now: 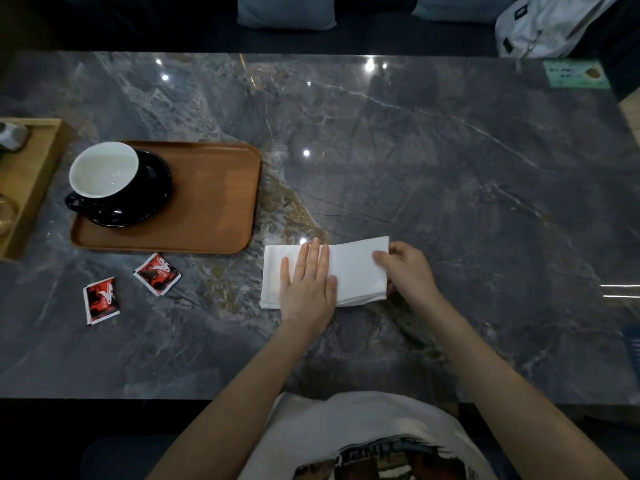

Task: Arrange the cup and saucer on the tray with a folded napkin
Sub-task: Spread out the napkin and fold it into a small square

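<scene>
A white napkin point(353, 268), folded into a wide strip, lies on the marble table near the front middle. My left hand point(306, 285) presses flat on its left half with straight fingers. My right hand point(407, 268) pinches the napkin's right edge, which is lifted slightly. To the left, a brown wooden tray point(214, 202) carries a black saucer point(152, 199). On the saucer stands a black cup point(104, 169) with a white inside, handle pointing left.
Two red sachets point(157, 273) point(101, 299) lie in front of the tray. A light wooden tray point(31, 178) with glassware sits at the far left edge. A green card point(576, 74) lies at the back right. Cushions and a white bag are beyond the table.
</scene>
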### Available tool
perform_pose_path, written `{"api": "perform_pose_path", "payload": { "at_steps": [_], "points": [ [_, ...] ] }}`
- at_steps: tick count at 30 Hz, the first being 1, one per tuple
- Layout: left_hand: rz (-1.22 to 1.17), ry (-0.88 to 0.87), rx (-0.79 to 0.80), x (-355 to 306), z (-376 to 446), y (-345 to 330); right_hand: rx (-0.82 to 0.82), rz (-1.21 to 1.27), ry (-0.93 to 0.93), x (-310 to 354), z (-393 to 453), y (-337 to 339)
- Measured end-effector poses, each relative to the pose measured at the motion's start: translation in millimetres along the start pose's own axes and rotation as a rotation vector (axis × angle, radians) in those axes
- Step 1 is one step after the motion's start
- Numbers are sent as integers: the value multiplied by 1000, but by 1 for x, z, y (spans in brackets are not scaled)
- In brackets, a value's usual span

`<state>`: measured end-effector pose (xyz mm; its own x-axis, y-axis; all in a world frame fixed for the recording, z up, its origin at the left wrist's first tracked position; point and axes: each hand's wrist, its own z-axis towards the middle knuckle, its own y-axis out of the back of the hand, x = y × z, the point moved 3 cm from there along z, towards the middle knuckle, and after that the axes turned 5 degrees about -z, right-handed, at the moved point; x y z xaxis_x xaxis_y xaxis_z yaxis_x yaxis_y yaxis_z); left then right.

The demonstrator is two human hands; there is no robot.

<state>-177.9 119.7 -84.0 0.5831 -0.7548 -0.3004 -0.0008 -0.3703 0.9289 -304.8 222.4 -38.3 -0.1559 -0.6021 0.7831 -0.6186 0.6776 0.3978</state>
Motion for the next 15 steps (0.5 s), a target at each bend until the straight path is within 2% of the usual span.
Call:
{"api": "perform_pose_path", "payload": {
  "at_steps": [3,9,13,15],
  "points": [
    [57,-4,14,-1,2,3,-1,63,11,17,-9,-9],
    [186,-24,13,4,2,-5,104,-33,86,41,-16,-45],
    [73,-22,20,9,-1,14,142,-47,115,53,-17,-55],
    [3,-23,-44,16,-9,25,160,-63,113,58,-15,-57]
  ]
}}
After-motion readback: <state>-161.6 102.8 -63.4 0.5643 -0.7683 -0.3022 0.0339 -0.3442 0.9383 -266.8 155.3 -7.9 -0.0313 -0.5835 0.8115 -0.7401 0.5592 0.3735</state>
